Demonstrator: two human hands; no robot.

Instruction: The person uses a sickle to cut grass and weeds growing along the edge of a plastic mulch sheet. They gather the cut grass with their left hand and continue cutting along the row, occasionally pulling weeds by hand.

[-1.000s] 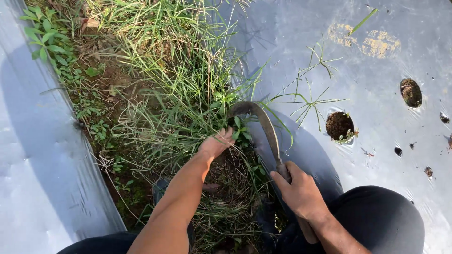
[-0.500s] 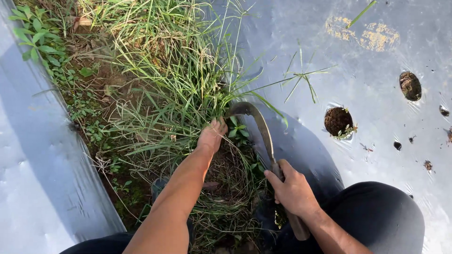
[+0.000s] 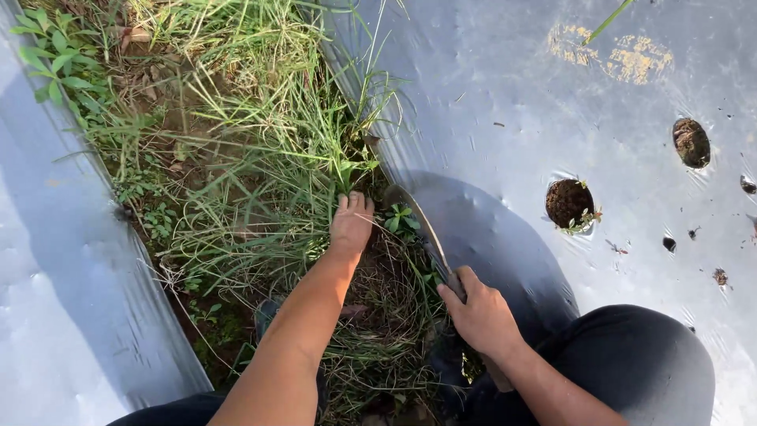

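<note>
Grass (image 3: 272, 189) fills the furrow just ahead of the left hand (image 3: 351, 223), which clenches a tuft at its base; the blades look soft, light and bendy, best gathered low near the roots. Beside it, the right hand (image 3: 479, 315) grips a curved sickle (image 3: 418, 225) by its handle, blade toward the tuft.

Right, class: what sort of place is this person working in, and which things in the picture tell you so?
Most likely a farm field with raised beds. Silver plastic mulch sheeting with round planting holes covers the bed, a weedy grass furrow runs beside it, and the right hand holds a curved sickle.
</note>
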